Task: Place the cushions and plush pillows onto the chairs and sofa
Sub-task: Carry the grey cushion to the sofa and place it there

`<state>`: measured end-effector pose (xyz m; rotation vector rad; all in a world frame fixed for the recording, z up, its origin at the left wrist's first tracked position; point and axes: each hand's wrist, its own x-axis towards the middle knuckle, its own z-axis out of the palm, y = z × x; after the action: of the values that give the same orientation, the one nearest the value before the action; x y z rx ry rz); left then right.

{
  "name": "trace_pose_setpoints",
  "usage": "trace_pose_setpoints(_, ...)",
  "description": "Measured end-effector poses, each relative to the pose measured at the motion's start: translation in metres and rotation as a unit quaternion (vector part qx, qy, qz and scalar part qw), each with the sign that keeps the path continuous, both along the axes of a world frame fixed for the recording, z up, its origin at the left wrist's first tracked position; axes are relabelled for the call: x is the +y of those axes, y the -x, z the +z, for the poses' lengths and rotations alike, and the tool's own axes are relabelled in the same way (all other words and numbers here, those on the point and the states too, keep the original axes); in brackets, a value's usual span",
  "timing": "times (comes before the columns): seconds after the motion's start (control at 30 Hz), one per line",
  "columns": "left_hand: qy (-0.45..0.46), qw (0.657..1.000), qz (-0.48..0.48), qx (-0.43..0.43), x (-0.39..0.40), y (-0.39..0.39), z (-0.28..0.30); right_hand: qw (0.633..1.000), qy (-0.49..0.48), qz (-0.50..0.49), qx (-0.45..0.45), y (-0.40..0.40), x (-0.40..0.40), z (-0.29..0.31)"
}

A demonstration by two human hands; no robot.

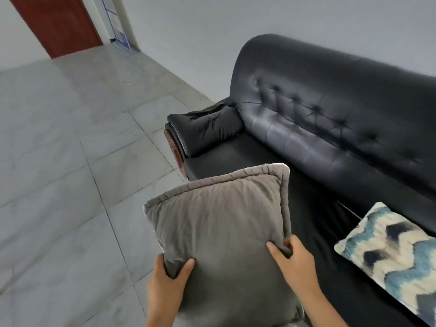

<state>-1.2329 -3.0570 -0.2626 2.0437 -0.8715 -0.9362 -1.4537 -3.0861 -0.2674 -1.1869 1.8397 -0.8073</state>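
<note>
- The step in hand looks like the carrying of a grey cushion (219,223) toward the black sofa (330,119); it is held up in front of the person, its far corner over the front edge of the seat, not yet resting on it as far as can be judged.
- The left hand (167,282) is clamped on the cushion's near left corner, thumb on the top face, fingers hidden beneath; the right hand (292,263) is closed on the near right edge, pinching the piped seam.
- A blue and cream patterned pillow (389,253) already lies on the seat at the right, leaning toward the backrest; one piece of the task seems done there.
- The stretch of seat between that pillow and the padded armrest (205,131) is bare; it reads as the likely spot.
- The next move calls for reaching forward over the seat, tipping the cushion upright against the tufted back, and opening both hands only once it rests; let go early, it could slide off onto the tiled floor (70,161).
</note>
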Motion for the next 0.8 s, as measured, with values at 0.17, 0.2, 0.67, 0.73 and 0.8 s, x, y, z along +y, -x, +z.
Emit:
trace_pose_setpoints(0.17, -0.079, 0.995, -0.053, 0.03, -0.113, 0.019, -0.024, 0.992, -0.075, -0.104, 0.019, 0.021, -0.086, -0.02)
trace_pose_setpoints(0.2, -0.105, 0.99, -0.085, 0.029, -0.142, 0.023, -0.031, 0.986, -0.091, -0.136, 0.023, 0.026, -0.106, -0.024)
trace_pose_setpoints(0.67, -0.026, 0.909, -0.412, 0.045, -0.571, 0.078, -0.041, 0.935, 0.009, -0.339, 0.107, 0.045, -0.406, -0.01)
trace_pose_setpoints(0.73, -0.033, 0.901, -0.428, 0.064, -0.606, 0.1, -0.046, 0.927, 0.045, -0.343, 0.147, 0.059, -0.439, -0.005)
trace_pose_setpoints(0.8, -0.044, 0.896, -0.436, 0.07, -0.632, 0.118, -0.053, 0.914, 0.087, -0.322, 0.232, 0.066, -0.468, -0.005)
